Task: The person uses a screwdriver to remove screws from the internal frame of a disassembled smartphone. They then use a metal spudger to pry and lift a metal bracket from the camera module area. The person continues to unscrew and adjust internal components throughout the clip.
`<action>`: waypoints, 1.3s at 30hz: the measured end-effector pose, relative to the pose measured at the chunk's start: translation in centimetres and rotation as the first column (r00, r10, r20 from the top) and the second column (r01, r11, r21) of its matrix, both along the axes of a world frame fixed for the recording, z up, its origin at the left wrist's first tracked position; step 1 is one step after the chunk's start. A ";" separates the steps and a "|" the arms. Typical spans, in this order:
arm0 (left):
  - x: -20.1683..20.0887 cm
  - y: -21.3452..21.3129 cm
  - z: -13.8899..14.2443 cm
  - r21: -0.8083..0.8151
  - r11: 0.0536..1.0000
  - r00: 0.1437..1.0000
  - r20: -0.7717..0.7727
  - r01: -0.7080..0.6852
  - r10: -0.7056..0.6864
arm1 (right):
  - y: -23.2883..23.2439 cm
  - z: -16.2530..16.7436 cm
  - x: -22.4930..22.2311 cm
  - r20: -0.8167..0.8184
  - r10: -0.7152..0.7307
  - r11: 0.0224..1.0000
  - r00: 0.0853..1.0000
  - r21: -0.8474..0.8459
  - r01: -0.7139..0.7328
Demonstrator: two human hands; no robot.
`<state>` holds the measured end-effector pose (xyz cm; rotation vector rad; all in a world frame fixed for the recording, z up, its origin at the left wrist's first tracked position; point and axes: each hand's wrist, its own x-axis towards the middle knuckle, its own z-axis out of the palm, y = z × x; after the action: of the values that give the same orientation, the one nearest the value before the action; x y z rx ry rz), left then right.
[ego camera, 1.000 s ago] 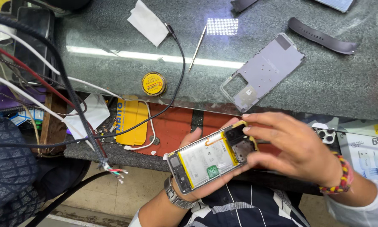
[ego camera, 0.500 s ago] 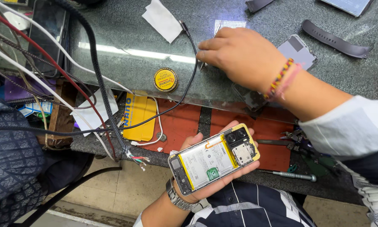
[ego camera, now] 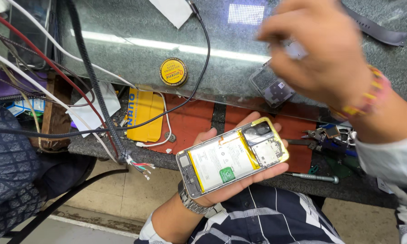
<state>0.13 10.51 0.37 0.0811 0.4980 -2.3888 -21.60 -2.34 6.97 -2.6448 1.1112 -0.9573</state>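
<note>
My left hand (ego camera: 228, 192) lies palm up and holds an opened phone (ego camera: 230, 158) with a yellow frame; its white battery and circuit boards face up. My right hand (ego camera: 321, 58) is blurred in motion above the glass counter (ego camera: 122, 58), its fingers curled, just over the grey phone back cover (ego camera: 271, 90) that lies on the glass. A small greyish shape shows at the fingertips, but I cannot tell what it is. A beaded band is on my right wrist and a metal watch (ego camera: 192, 203) on the left.
A round yellow tin (ego camera: 173, 72) sits on the glass beside a black cable (ego camera: 199, 68). Thick cables and loose wires (ego camera: 95, 90) hang at the left. A red mat (ego camera: 185, 122), a yellow sheet (ego camera: 142, 115) and a screwdriver (ego camera: 316, 177) lie on the lower shelf. A dark strap (ego camera: 380, 31) is at the back right.
My right hand left the phone, reached out to the counter near the black cable, and has now swung right above the back cover. The left hand keeps holding the phone.
</note>
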 end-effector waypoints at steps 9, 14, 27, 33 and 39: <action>-0.9 -1.0 0.8 -0.102 0.994 0.999 0.026 0.029 -0.027 | 13.3 -2.7 -4.1 0.789 -0.353 0.731 0.502 0.568 -0.379; -1.7 -0.9 0.8 -0.109 0.993 0.998 0.060 0.039 -0.032 | 17.0 -5.1 -3.7 0.591 -0.267 0.895 0.761 0.445 -0.032; -1.5 -0.6 0.7 -0.130 0.990 0.996 0.082 0.045 -0.035 | 16.5 -5.0 -2.3 0.402 -0.121 0.948 0.908 0.319 -0.015; -1.2 -0.7 0.6 -0.152 0.985 0.992 0.105 0.079 -0.064 | 16.3 -5.5 -3.0 0.427 -0.107 0.928 0.898 0.367 -0.064; -1.4 -0.7 0.4 -0.160 0.983 0.994 0.076 0.087 -0.076 | 16.1 -5.8 -3.9 0.555 -0.189 0.845 0.810 0.511 -0.154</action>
<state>-1.27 9.81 0.80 0.1127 0.2694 -2.4878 -25.49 13.81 1.20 -1.7085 1.0390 -1.1482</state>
